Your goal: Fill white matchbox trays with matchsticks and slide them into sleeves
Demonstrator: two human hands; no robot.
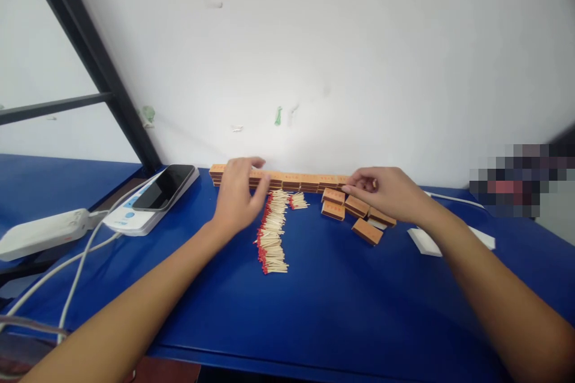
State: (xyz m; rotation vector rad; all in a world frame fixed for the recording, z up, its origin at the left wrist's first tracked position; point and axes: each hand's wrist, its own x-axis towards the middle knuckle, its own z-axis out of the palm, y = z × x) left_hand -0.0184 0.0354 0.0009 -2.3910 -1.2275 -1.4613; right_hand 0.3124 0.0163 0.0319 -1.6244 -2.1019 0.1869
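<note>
A long row of stacked orange matchboxes (291,181) runs along the foot of the wall. My left hand (240,194) is at the left part of this row, its thumb and fingers apart and holding nothing. At the row's right end, my right hand (384,190) has bent fingers, with thumb and index finger closed about an end matchbox (342,180); its other fingertips are partly hidden. Red-tipped matches (272,236) lie in a long band in front of the row, beside a small bunch of matches (298,201). Several loose matchboxes (333,210) lie below my right hand.
A phone (165,187) rests on a white power strip (146,215) at the left, near a white adapter (45,233) and trailing cables (81,269). White pieces (424,242) lie by my right forearm. A dark metal frame (85,42) rises left of the blue table (314,323).
</note>
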